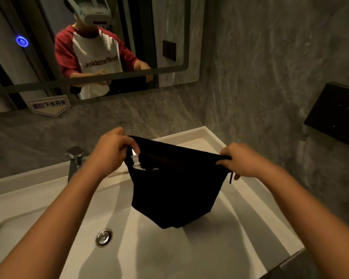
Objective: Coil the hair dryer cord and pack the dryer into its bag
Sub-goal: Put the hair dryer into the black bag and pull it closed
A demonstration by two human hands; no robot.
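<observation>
A black drawstring bag (175, 190) hangs in the air over the white sink (36, 202). My left hand (111, 152) grips the left end of its mouth, and my right hand (240, 160) grips the right end, so the top edge is stretched between them. A white part, which looks like the dryer's plug or cord (136, 161), shows at the bag's mouth just below my left hand. The rest of the dryer is hidden in the bulging bag. A dark string end (231, 177) dangles under my right hand.
A chrome tap (75, 160) stands at the back left of the sink, and the drain plug (103, 237) lies in the basin below the bag. A mirror (169, 27) hangs on the grey wall. A black box (338, 113) is fixed to the right wall.
</observation>
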